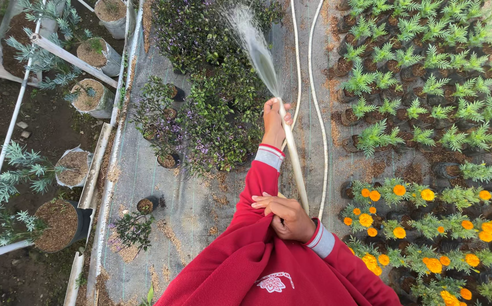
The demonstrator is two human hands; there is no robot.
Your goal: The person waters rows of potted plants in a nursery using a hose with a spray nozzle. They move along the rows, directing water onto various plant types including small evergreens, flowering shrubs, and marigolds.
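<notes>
1. Grey grow bags point(63, 224) at far left hold brown soil and silvery needle-leaved saplings.
2. The left hand point(275, 122) clamps a pale hose point(295, 161), which sprays water over dark purple-flowered shrubs point(217, 107).
3. The right hand point(289, 216) pinches the red sleeve point(257, 187).
4. Black pots point(410, 226) at right hold orange marigolds.

Hose point(292, 153) between shrubs point(212, 113) left, marigolds point(421, 226) right

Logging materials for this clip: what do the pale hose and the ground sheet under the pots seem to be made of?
The pale cream hose looks like flexible plastic or rubber, smooth and matte: it curves in long loops. The grey ground sheet seems a woven plastic fabric: a fine grid of lines shows, and it lies flat, strewn with husks.
</notes>
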